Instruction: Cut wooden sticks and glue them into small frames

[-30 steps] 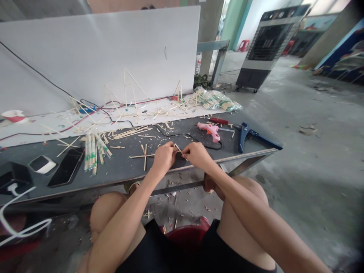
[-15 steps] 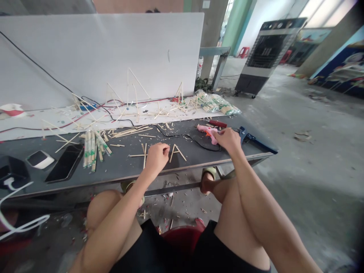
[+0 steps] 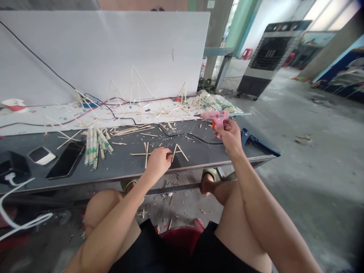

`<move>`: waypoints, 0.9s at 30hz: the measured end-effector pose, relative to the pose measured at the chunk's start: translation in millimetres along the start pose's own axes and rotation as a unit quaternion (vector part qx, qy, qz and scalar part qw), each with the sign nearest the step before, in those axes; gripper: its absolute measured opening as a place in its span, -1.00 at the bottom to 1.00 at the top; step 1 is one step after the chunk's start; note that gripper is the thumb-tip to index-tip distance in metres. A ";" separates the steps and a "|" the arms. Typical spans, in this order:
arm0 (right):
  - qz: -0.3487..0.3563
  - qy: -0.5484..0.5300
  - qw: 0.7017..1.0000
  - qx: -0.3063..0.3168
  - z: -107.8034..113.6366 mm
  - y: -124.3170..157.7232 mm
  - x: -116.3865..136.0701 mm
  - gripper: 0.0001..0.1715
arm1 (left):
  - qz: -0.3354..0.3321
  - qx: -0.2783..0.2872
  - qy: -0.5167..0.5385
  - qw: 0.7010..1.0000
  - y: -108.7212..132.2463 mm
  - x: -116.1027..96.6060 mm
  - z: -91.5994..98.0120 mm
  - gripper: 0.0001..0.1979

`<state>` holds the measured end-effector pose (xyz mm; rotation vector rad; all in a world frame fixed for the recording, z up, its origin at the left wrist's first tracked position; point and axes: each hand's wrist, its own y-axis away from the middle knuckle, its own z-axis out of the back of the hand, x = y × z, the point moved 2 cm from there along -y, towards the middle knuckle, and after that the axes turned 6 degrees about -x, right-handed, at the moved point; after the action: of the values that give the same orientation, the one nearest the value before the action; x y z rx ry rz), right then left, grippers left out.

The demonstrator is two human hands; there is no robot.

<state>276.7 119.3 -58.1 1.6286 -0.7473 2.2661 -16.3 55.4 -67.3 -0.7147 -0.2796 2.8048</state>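
Note:
My right hand (image 3: 231,137) is wrapped round the handle of a pink glue gun (image 3: 217,116), held above the right part of the table with its nozzle pointing left. Its fingers are closed near the orange trigger. My left hand (image 3: 159,161) rests low over the table, its fingers pinched at the left leg of a small A-shaped frame of wooden sticks (image 3: 182,151). The fingers partly hide that leg. Just left of this hand lies a crossed set of sticks (image 3: 139,154), partly covered by the hand.
Bundled sticks (image 3: 92,146), a black phone (image 3: 66,160) and a white device (image 3: 41,155) lie on the left. Loose sticks (image 3: 133,130) and a black cable (image 3: 193,134) cross the grey table. Stick frames stand before a white board (image 3: 113,53). A blue clamp-like tool (image 3: 257,142) lies right.
My right hand has lifted the glue gun off the table, its nozzle now level and pointing left. My left hand has shifted slightly right, its fingers now at the A-shaped frame.

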 end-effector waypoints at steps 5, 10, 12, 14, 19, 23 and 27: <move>0.036 0.015 0.994 0.106 -2.2 25.7 19.0 -0.49 | -0.016 0.016 0.004 1.000 3.9 1.0 0.7 -0.86; 0.106 0.035 0.966 0.234 -15.3 53.9 26.7 -0.52 | -0.021 0.030 -0.001 0.999 5.6 0.9 0.2 -0.86; 0.134 0.098 0.955 0.247 -21.9 62.6 26.6 -0.61 | -0.021 0.035 0.004 0.999 5.5 0.7 0.8 -0.86; 0.162 0.178 0.940 0.243 -27.8 68.9 27.1 -0.71 | -0.020 0.036 0.012 0.999 5.2 0.4 1.6 -0.86; 0.159 0.331 0.905 0.214 -35.5 75.3 31.5 -0.77 | -0.022 0.031 0.016 0.999 4.8 0.9 2.2 -0.90; 0.125 0.374 0.895 0.211 -37.4 76.1 34.2 -0.79 | -0.028 0.024 0.008 0.999 4.9 2.7 0.9 -0.91; 0.117 0.391 0.888 0.214 -39.6 75.6 35.7 -0.78 | -0.029 0.017 0.006 0.999 4.5 4.2 -0.4 -0.90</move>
<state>196.0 74.2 -53.9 0.5942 -0.2448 3.0722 -20.6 52.3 -70.5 -0.7029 -0.2450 2.7432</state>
